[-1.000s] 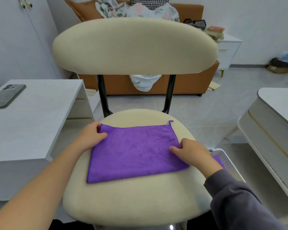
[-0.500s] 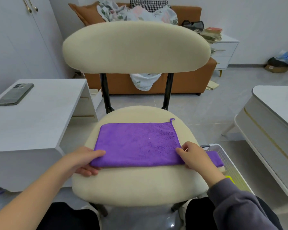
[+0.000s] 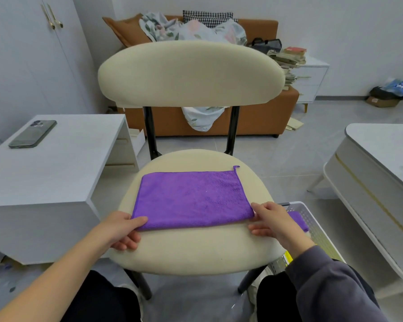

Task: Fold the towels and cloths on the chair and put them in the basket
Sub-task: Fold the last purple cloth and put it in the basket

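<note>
The purple cloth point(image 3: 192, 198) lies flat as a wide rectangle in the middle of the chair seat point(image 3: 196, 252), its hanging loop sticking up at the far right corner. It looks folded at least once, with the thick doubled edge nearest the person. The left hand point(image 3: 122, 231) pinches the near left corner, thumb on top and fingers curled beneath. The right hand point(image 3: 273, 220) pinches the near right corner the same way, so the two hands are well apart with the cloth's whole width between them.

Just beside the seat on the right, and lower, stands the white basket point(image 3: 321, 228). It holds a purple piece point(image 3: 299, 220), probably another folded cloth, though the right arm hides most of it.

The main risk is the layers parting. If either pinch catches only the top layer, bringing the near edge over will drag it askew (microfibre clings to the seat fabric), and the fold will come out crooked or fall open on the way to the basket.
</note>
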The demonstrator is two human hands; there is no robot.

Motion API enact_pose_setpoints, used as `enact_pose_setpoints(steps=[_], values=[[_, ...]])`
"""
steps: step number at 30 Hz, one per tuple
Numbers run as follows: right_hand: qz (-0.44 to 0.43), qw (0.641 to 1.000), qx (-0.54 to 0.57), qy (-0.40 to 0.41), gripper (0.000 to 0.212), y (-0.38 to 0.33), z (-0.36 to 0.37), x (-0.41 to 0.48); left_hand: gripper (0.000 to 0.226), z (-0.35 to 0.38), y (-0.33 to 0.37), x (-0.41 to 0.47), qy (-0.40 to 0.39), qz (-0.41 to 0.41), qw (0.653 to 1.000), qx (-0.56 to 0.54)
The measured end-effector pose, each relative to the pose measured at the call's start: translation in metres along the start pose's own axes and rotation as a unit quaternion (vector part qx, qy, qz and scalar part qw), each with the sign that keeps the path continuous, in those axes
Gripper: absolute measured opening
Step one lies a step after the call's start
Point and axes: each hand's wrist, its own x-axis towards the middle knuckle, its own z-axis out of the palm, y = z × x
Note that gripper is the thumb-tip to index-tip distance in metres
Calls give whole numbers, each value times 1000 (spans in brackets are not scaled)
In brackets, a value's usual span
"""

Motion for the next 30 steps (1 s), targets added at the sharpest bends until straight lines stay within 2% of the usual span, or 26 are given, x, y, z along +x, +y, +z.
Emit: enact_pose_setpoints(steps=[2,3,4,5,6,7,9,11,14,19,21,22,26,30], values=[[11,1000,17,-7,20,0,0,-1,46,-4,2,-3,29,0,995,96],[12,1000,19,-6,21,0,0,-1,55,-7,3,-3,80,11,977,197],[12,1000,17,-4,21,-1,0,0,60,-10,6,-2,159,31,936,313],[11,1000,14,-3,22,-1,0,1,58,-11,10,0,228,66,893,383],[10,1000,11,-2,22,-2,2,1,53,-11,17,3,263,104,870,403],[9,1000,7,0,22,-3,3,2,46,-9,25,10,269,149,863,402],[7,1000,-1,2,22,-3,7,4,35,2,41,34,208,233,856,411],[1,1000,-7,3,22,-2,9,7,36,11,53,66,156,286,854,407],[1,1000,-16,0,20,-2,6,12,41,16,69,101,142,288,857,403],[-17,998,-56,17,17,-9,2,33,34,16,81,121,147,327,802,479],[-22,996,-81,29,17,-14,2,47,27,15,82,125,131,323,804,481],[-25,995,-91,38,17,-18,2,56,24,13,79,125,121,313,817,469],[-52,985,-143,76,18,-41,4,95,7,5,66,122,86,238,893,371],[-95,977,-163,103,19,-65,23,135,21,11,52,90,28,184,943,277]])
